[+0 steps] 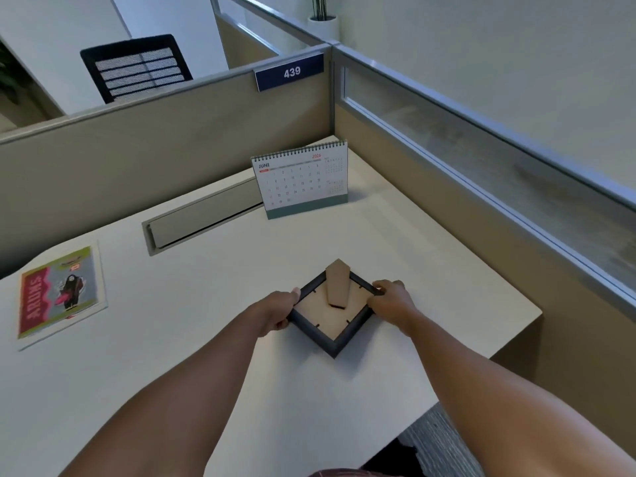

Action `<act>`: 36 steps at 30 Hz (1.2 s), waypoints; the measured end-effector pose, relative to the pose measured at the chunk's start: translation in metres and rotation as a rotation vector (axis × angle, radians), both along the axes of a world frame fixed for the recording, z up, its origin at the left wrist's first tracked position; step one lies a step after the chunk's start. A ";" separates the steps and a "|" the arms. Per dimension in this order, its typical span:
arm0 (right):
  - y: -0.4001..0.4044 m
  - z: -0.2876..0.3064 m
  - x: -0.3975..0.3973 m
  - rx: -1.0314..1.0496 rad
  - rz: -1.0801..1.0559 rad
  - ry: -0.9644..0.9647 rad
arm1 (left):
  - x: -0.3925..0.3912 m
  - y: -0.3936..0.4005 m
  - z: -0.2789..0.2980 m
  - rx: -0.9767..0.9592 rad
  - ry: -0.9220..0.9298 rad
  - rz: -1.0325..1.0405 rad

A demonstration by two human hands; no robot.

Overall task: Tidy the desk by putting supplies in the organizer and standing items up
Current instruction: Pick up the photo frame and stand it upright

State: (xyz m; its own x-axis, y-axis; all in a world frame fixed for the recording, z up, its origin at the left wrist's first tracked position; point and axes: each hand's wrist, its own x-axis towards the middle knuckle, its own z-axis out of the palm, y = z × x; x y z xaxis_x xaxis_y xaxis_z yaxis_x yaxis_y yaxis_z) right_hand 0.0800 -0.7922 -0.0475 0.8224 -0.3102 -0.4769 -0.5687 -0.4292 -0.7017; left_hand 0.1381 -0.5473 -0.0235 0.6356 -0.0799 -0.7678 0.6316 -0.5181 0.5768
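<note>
Nearest to me, two bare forearms reached out over the pale bench (192,356), and between them lay a small dark picture frame (332,313), face down and turned like a diamond so that one corner pointed back at the person. Its brown backing board faced up, with the cardboard easel leg (338,282) lifted off the back and slanting toward the far corner. The left hand (277,313) held the frame's left edge, its grip narrow, thumb on top of the rim and fingers curled under the side. The right hand (390,302) held the right corner in the same way, its grip closed on the dark moulding with fingertips (380,290) over the rim. The frame sat on or just above the bench near its right end; I could not tell whether the near corner was touching the surface.

Off to the left, well apart from the hands, a colourful printed card (60,292) lay flat on the bench near its left edge. Beyond the frame, a long grey cable hatch (203,218) was set flush into the benchtop. Just to its right a spiral-bound desk calendar (303,179) stood upright, showing June, close to the corner where the beige partition panels (137,156) met. A blue plate (289,72) reading 439 hung on the top of the far panel. Behind that, a black mesh chair back (137,68) showed in the next bay, and farther still a white planter (323,27).
</note>
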 end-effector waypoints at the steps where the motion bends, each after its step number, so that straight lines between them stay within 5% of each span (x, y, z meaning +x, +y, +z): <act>1: -0.002 0.001 0.003 0.011 0.020 -0.045 | 0.006 -0.002 0.004 -0.011 -0.005 0.026; 9: -0.037 0.028 0.050 -0.385 0.394 -0.471 | 0.057 -0.033 0.052 -0.052 -0.004 0.178; 15: -0.056 0.043 0.087 -0.238 0.294 -0.786 | 0.082 -0.066 0.087 -0.102 0.042 0.102; 26: -0.106 0.059 0.118 0.288 0.023 -0.469 | 0.097 -0.112 0.086 -0.314 -0.107 0.198; 36: -0.135 0.038 0.133 0.678 -0.059 -0.284 | 0.104 -0.157 0.069 -0.228 -0.147 -0.048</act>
State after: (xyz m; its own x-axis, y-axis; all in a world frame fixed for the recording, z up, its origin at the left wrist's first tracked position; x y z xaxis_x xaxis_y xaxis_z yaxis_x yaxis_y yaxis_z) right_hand 0.2133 -0.9270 -0.0099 0.9339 -0.0707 -0.3505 -0.3341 0.1772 -0.9257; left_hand 0.2426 -0.7046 0.0452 0.7298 -0.2729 -0.6268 0.5105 -0.3922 0.7652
